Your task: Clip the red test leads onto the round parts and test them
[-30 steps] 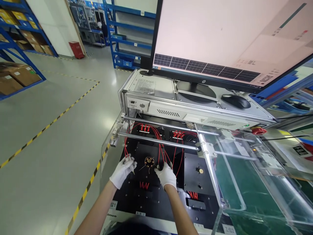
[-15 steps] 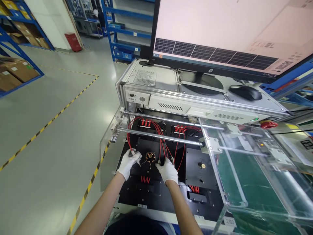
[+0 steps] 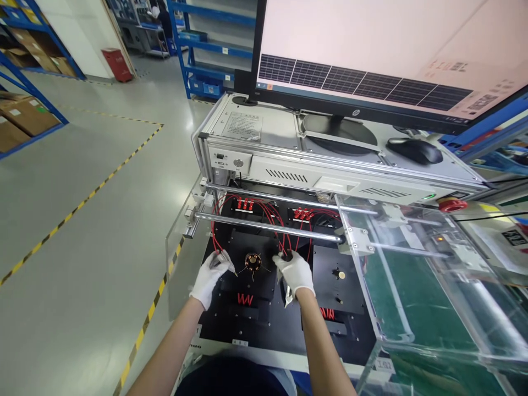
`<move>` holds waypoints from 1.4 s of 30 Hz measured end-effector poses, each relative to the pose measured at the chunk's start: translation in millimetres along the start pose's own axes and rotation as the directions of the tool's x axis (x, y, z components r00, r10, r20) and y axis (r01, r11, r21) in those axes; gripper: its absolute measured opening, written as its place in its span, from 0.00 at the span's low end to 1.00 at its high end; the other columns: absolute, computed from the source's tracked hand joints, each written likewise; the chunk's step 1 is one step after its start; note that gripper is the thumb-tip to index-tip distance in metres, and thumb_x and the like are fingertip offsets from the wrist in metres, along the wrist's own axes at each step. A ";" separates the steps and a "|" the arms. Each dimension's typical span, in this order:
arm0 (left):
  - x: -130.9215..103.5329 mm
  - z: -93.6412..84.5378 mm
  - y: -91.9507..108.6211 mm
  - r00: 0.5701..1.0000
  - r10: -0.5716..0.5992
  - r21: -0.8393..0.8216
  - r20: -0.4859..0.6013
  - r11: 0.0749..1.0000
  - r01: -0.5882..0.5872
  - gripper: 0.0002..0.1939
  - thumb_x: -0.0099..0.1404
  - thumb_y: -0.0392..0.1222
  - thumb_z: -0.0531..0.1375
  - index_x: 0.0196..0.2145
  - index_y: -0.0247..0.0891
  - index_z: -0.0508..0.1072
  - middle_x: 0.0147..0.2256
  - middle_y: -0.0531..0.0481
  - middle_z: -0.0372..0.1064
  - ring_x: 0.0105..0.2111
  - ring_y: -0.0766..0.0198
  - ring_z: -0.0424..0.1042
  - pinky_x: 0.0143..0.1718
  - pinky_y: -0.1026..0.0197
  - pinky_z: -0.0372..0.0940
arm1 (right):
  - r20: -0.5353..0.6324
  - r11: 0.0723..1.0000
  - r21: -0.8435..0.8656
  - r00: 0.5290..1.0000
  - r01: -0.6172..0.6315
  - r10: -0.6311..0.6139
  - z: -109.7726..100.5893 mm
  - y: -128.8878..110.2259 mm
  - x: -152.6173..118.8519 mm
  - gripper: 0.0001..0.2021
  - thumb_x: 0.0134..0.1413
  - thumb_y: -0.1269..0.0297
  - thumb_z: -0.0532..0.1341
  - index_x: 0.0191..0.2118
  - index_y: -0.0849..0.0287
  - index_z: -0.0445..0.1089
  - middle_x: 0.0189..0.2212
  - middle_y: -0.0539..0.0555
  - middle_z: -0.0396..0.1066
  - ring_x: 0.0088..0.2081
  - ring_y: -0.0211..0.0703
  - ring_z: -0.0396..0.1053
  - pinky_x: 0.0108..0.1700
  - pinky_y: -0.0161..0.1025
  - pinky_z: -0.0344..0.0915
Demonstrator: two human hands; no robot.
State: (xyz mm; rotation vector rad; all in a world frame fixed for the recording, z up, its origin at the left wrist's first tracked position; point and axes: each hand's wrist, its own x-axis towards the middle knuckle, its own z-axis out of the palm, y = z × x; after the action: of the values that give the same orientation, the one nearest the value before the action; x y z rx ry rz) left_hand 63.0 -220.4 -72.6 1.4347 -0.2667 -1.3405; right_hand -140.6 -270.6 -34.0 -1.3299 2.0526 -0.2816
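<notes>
Red wires (image 3: 284,231) pinched by both gloved hands, apparently, monitor (image 3: 371,49) marked hp

L hand (image 3: 209,276) white glove | R hand (image 3: 296,272) white glove | wires (image 3: 270,217) red | base plate (image 3: 247,324) black | round part (image 3: 253,262) brass/copper | floor tape (image 3: 82,203) yellow-black stripes, far left | racks (image 3: 206,49) blue | bin (image 3: 111,64) red | monitor (image 3: 371,38) pale pink w/ dark grid

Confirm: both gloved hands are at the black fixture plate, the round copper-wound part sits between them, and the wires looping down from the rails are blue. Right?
Not quite. The head view shows the wires are red, not blue. The rest holds: the left hand and right hand, both gloved, flank the round copper-wound part on the black fixture plate.
</notes>
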 end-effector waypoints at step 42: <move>-12.0 41.1 21.3 0.954 -0.137 0.069 0.267 0.990 0.123 0.40 0.36 0.55 0.72 0.45 0.34 0.68 0.38 0.43 0.72 0.41 0.55 0.70 0.42 0.59 0.64 | -0.049 0.953 -0.278 0.993 -0.120 0.111 46.8 52.8 22.6 0.16 0.55 0.72 0.48 0.42 0.67 0.71 0.47 0.70 0.66 0.44 0.55 0.70 0.43 0.46 0.65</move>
State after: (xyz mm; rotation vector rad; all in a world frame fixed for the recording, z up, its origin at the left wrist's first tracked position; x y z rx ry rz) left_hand 36.1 -241.3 -39.1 1.3280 -0.3943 -1.6516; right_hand -155.3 -258.2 -105.6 -1.3683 2.2514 0.0428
